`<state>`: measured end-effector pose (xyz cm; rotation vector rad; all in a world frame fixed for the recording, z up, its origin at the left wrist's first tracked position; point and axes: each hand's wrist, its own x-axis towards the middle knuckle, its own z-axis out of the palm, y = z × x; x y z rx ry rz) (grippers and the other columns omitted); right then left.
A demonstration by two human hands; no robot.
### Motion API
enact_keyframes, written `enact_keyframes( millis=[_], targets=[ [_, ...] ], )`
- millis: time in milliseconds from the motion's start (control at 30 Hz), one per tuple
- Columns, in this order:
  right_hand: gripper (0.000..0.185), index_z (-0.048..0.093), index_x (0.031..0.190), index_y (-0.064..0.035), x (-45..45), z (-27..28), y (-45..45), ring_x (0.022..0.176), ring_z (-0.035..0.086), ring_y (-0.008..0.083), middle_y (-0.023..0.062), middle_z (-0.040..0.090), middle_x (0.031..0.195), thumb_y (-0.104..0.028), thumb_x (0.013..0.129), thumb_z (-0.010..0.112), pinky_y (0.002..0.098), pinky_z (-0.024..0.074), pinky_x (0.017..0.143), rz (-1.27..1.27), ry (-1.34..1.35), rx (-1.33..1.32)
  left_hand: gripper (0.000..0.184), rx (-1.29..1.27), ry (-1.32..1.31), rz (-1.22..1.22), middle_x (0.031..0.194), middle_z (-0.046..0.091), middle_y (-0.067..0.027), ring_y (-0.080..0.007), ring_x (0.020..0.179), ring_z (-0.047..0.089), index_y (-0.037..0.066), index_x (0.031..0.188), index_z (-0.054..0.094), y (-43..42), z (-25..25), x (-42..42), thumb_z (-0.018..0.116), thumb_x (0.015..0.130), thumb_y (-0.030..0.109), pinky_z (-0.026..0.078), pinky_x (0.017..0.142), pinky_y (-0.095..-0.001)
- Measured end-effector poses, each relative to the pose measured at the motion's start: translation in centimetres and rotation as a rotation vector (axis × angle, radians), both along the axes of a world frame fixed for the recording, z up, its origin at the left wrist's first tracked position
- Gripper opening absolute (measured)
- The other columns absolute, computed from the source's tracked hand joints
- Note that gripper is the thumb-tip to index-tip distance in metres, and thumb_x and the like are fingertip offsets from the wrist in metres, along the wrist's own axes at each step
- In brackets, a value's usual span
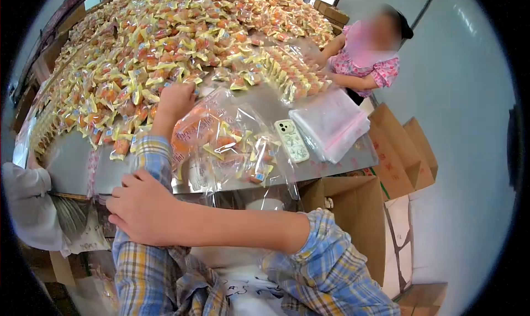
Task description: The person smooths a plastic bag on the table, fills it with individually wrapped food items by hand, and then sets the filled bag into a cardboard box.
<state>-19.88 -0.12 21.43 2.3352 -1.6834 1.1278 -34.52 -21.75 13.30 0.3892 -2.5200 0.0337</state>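
Taking the view's middle as the dial's centre, the left hand (176, 99) is at ten o'clock, fingers curled at the near edge of the heaped wrapped pieces (193, 29); whether it grips one is hidden. At eight o'clock the right hand (141, 208) lies across the left sleeve (152, 150), fingers loosely bent, perhaps steadying the cloth, though I cannot tell if it pinches any. The printed clear bag (201, 122) lies close in at nine o'clock, with wrapped pieces in or under its film, seemingly kept within easy reach. Towards two o'clock, the phone (292, 142) rests beside the stacked bags (328, 122), probably to sit apart from the heap
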Motion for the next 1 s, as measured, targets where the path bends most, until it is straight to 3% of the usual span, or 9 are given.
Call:
enact_keyframes(
  millis=[133, 267, 367, 433, 533, 667, 800, 900, 1000],
  targets=[
    [0.029, 0.068, 0.08, -0.0067, 3.0, -0.2, 0.8, 0.077, 0.06, 0.0292, 0.0107, 0.064, 0.076, -0.031, 0.095, 0.064, 0.0452, 0.0412, 0.079, 0.129, -0.176, 0.069, 0.017, 0.016, 0.029, -0.064, 0.077, 0.068, -0.0165, -0.038, 0.077, 0.068, 0.007, 0.088, 0.069, -0.2, -0.9, 0.5, 0.065, 0.085, 0.023, 0.053, 0.07, -0.052],
    [0.039, 0.051, 0.061, -0.0047, 2.8, 0.1, 4.5, 0.061, 0.045, 0.0258, 0.012, 0.046, 0.061, -0.015, 0.098, 0.059, 0.0416, 0.034, 0.071, 0.177, -0.983, 0.244, 0.022, 0.893, 0.508, 0.023, 0.068, 0.063, -0.0081, -0.0223, 0.062, 0.063, 0.007, 0.094, 0.074, -5.8, -4.5, -1.0, 0.067, 0.089, 0.027, 0.049, 0.054, -0.0384],
    [0.043, 0.044, 0.059, -0.0055, 2.4, -1.7, 7.8, 0.061, 0.04, 0.025, 0.0082, 0.035, 0.06, -0.013, 0.097, 0.063, 0.0384, 0.033, 0.07, 0.209, -0.982, -0.051, 0.018, 1.771, 1.214, 0.043, 0.059, 0.045, 0.0023, -0.0109, 0.045, 0.042, 0.009, 0.081, 0.064, -6.2, -0.8, -0.6, 0.068, 0.092, 0.023, 0.034, 0.041, -0.0267],
    [0.034, 0.047, 0.069, -0.0036, 1.9, -2.2, 8.3, 0.068, 0.045, 0.0206, 0.0053, 0.041, 0.068, -0.012, 0.095, 0.068, 0.0369, 0.0376, 0.074, 0.275, -1.089, 0.023, 0.02, 1.893, 1.21, -0.088, 0.058, 0.041, 0.003, -0.0112, 0.047, 0.043, 0.01, 0.08, 0.058, -7.8, -1.9, -0.4, 0.067, 0.092, 0.023, 0.033, 0.041, -0.0258],
    [0.019, 0.055, 0.092, -0.0026, -0.8, -1.1, 7.8, 0.09, 0.052, 0.0142, 0.0046, 0.055, 0.095, -0.013, 0.094, 0.071, 0.0338, 0.0435, 0.086, 0.28, -1.179, 0.233, 0.018, 1.884, 1.221, -0.031, 0.058, 0.04, 0.0018, -0.0123, 0.046, 0.043, 0.008, 0.084, 0.057, -7.2, -1.4, -0.6, 0.066, 0.091, 0.022, 0.033, 0.04, -0.0277],
    [0.031, 0.061, 0.114, -0.0013, -0.4, -3.1, 8.2, 0.126, 0.055, 0.021, 0.0125, 0.06, 0.127, -0.023, 0.096, 0.074, 0.0374, 0.0417, 0.109, -0.22, -1.11, -0.015, 0.016, 1.636, 1.15, 0.23, 0.063, 0.047, -0.0016, -0.015, 0.047, 0.045, 0.006, 0.089, 0.059, -6.1, 1.6, -0.2, 0.067, 0.091, 0.02, 0.034, 0.039, -0.0327],
    [0.024, 0.058, 0.118, -0.0043, 1.1, -5.8, 7.5, 0.115, 0.06, 0.0238, 0.0126, 0.065, 0.111, -0.024, 0.105, 0.061, 0.0366, 0.0456, 0.102, -0.254, -0.917, -0.233, 0.021, 1.352, 1.305, 0.211, 0.071, 0.056, -0.0021, -0.0131, 0.062, 0.052, 0.005, 0.09, 0.063, -7.7, -0.9, -1.4, 0.071, 0.088, 0.023, 0.043, 0.058, -0.0323],
    [0.028, 0.057, 0.113, -0.0028, 2.5, -4.1, 8.3, 0.104, 0.057, 0.0154, 0.009, 0.061, 0.1, -0.03, 0.11, 0.05, 0.032, 0.0461, 0.096, -0.292, -1.366, 0.128, 0.023, 1.307, 1.29, 0.376, 0.076, 0.06, -0.0027, -0.0132, 0.066, 0.052, 0.004, 0.09, 0.064, -7.2, -2.2, -2.8, 0.075, 0.086, 0.025, 0.043, 0.064, -0.0328],
    [0.033, 0.056, 0.118, -0.0041, 2.6, -4.1, 7.9, 0.093, 0.048, 0.0057, -0.0021, 0.054, 0.099, -0.032, 0.114, 0.04, 0.0212, 0.0429, 0.087, -0.225, -1.554, 0.078, 0.027, 1.333, 1.32, 0.434, 0.078, 0.064, -0.0049, -0.0153, 0.066, 0.056, 0.003, 0.093, 0.065, -4.8, -0.6, -1.7, 0.076, 0.086, 0.027, 0.045, 0.061, -0.0328]
  ],
)
